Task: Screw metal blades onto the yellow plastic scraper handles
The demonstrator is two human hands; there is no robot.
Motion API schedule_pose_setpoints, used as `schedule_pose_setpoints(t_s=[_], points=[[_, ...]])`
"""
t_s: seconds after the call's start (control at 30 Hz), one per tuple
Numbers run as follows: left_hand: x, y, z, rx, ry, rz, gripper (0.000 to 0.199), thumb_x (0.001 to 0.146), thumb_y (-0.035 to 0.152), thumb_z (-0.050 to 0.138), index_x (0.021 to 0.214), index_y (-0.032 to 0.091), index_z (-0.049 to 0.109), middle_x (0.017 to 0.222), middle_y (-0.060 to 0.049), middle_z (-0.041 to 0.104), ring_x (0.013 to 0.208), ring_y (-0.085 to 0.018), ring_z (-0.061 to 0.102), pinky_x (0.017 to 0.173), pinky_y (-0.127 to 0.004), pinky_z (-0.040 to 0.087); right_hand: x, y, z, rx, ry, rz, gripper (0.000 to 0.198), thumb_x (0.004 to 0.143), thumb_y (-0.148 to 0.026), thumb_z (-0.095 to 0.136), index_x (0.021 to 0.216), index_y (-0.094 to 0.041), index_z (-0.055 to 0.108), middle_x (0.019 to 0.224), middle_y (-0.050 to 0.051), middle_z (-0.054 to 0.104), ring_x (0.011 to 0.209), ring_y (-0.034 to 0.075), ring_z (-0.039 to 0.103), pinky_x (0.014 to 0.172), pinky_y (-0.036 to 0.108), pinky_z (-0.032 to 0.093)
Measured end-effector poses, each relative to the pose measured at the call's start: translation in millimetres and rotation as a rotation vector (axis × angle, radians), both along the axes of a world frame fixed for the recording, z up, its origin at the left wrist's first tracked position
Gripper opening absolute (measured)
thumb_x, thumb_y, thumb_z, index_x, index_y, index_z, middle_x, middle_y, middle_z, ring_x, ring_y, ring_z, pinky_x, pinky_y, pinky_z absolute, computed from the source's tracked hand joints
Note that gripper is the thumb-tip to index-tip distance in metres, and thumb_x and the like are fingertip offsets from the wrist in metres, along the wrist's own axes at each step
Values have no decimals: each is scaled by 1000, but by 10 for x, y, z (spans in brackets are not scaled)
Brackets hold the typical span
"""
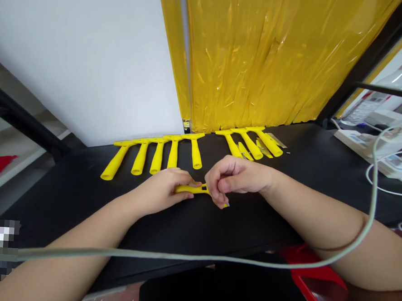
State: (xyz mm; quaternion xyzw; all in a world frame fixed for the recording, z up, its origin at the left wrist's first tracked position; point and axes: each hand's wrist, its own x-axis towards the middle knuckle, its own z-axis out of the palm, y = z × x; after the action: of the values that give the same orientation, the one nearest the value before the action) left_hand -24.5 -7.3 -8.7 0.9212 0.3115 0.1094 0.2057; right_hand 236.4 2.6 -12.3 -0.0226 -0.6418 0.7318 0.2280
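My left hand (166,188) is wrapped round the handle of a yellow scraper (202,191), which lies sideways just above the black table (168,239). Curled fingers of my right hand (235,177) grip the scraper's head and hide most of it. Only a small yellow corner with a greyish edge peeks out below those fingers. Beyond my left hand, several similar yellow scrapers (157,157) stand in a row, heads toward the white panel. Three more scrapers (252,144) lie behind my right hand, with small yellow pieces (263,148) between them.
A pale cable (194,258) crosses in front of my forearms and loops up at the right. White boxes with cords (396,162) and a clear bottle (371,97) are at the right. Yellow film (261,59) and a white panel (91,57) close off the back.
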Motion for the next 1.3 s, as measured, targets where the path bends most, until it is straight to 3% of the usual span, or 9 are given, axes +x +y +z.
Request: schedule_pose_setpoints(t_s=[0.2,0.3,0.4,0.5,0.63,0.77,0.93,1.13,1.3], points=[[-20,15,-41,3,-7,-3,27,98,27,72,125,24,75,112,-5,75,104,-22,69,92,-31,50,-25,-55,29,-206,68,-130,31,103,-50,64,104,-20,57,65,-8,41,56,10,39,62,24,40],[-22,16,-48,0,7,-1,26,98,28,71,124,24,75,111,-4,75,104,-21,69,92,-31,50,-21,-53,52,-223,75,-173,31,101,-44,70,93,-21,50,74,-4,51,65,12,48,69,28,44],[-24,15,-50,-4,10,-3,26,98,28,72,124,24,75,111,-4,75,104,-21,69,93,-31,49,-28,-15,43,-191,90,-207,35,100,-46,70,86,-16,58,88,3,60,78,16,58,76,32,50],[-34,20,-56,-3,8,1,26,98,28,72,123,24,75,110,-4,75,103,-21,68,92,-31,49,-30,24,17,-192,90,-191,39,101,-48,67,81,-14,63,75,0,54,69,13,53,79,35,53],[-49,29,-66,-12,-3,3,28,99,30,71,127,26,74,110,-4,75,103,-21,68,92,-31,49,-12,16,12,-297,79,-135,37,108,-54,51,102,-20,62,58,-9,36,52,11,36,68,29,48],[-52,26,-70,-19,-5,5,28,99,31,71,127,27,74,109,-3,74,102,-20,68,92,-32,49,5,-18,42,-335,81,-184,26,102,-45,67,98,-22,56,71,-5,50,62,12,47,68,27,45],[-42,21,-65,-11,9,19,28,98,32,72,126,27,75,108,-3,74,102,-21,68,90,-31,50,-8,16,35,-278,102,-201,38,98,-45,72,77,-15,60,85,2,58,76,15,57,77,33,52],[-45,28,-70,5,-16,4,28,98,31,71,126,27,75,109,-4,75,101,-21,70,90,-31,51,1,7,22,-274,73,-98,38,105,-55,59,106,-18,65,60,-9,39,54,11,36,70,30,48],[-59,27,-70,3,-5,3,27,99,32,71,124,27,75,109,-4,75,102,-21,69,92,-32,51,20,-37,51,-292,79,-152,27,98,-39,74,95,-20,56,86,-1,58,71,12,53,76,31,49]])
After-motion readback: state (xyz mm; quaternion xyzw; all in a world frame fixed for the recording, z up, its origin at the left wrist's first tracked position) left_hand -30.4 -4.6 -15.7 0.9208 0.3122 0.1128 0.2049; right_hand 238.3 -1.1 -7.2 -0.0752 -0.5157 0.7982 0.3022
